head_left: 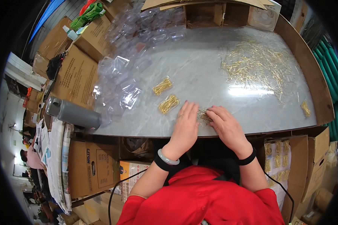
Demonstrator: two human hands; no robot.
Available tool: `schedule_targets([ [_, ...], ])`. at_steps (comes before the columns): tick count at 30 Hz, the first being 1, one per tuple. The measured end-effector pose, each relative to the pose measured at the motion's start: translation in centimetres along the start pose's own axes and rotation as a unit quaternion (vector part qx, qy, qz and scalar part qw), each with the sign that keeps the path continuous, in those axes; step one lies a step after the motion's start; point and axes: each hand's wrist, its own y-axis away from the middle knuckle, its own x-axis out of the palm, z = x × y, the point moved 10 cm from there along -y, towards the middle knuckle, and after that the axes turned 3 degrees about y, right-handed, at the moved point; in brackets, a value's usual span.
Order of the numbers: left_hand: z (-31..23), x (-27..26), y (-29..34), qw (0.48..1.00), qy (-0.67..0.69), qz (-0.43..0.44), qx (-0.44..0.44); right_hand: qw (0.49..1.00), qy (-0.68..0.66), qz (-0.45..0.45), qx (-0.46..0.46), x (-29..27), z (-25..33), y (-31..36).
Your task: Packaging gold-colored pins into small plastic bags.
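Note:
A small bunch of gold wire hooks (203, 116) lies on the grey tabletop between my two hands, near the front edge. My left hand (187, 123) is flat and open beside it, fingers stretched forward and its inner side close to the bunch. On the other side, the curved fingers of my right hand (228, 125) close over the bunch's right end and hide part of it. Two neat bundles of gold hooks, one nearer (169, 104) and one farther (162, 86), rest left of my left hand.
Loose gold hooks (255, 65) spread across the table's right side; a small bundle (305, 108) sits near its right edge. Clear plastic boxes (120, 82) pile up on the left. A grey bottle (75, 113) lies at the left corner. Cardboard (308, 56) borders the right side.

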Motion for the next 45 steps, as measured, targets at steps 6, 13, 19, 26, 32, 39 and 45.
schedule_targets([
  [6,-0.3,1.2,-0.6,0.998,0.016,0.056,0.027,0.999,0.034,-0.036,0.001,-0.7,0.2,0.1],
  [13,-1.6,1.1,0.8,0.996,0.07,-0.009,-0.058,0.998,0.015,-0.057,0.027,-1.0,-0.4,0.2],
  [19,-1.8,1.4,1.1,0.973,0.223,0.004,-0.059,0.999,0.014,-0.026,0.022,-0.3,-1.0,0.3],
  [26,-0.7,0.2,0.4,0.996,0.076,0.044,-0.002,0.998,0.045,0.022,0.031,-2.5,-0.2,0.9],
  [32,-1.9,2.3,-0.8,0.986,0.102,0.121,0.06,1.0,-0.008,0.021,0.0,-1.3,-1.7,1.5],
  [39,-2.6,4.5,-1.4,0.981,0.073,0.163,0.081,0.987,-0.1,-0.067,0.102,-3.2,-2.9,2.2],
  [45,-3.9,4.3,-1.7,0.985,0.042,0.124,0.114,0.973,-0.093,-0.111,0.181,-2.0,-2.6,3.4],
])
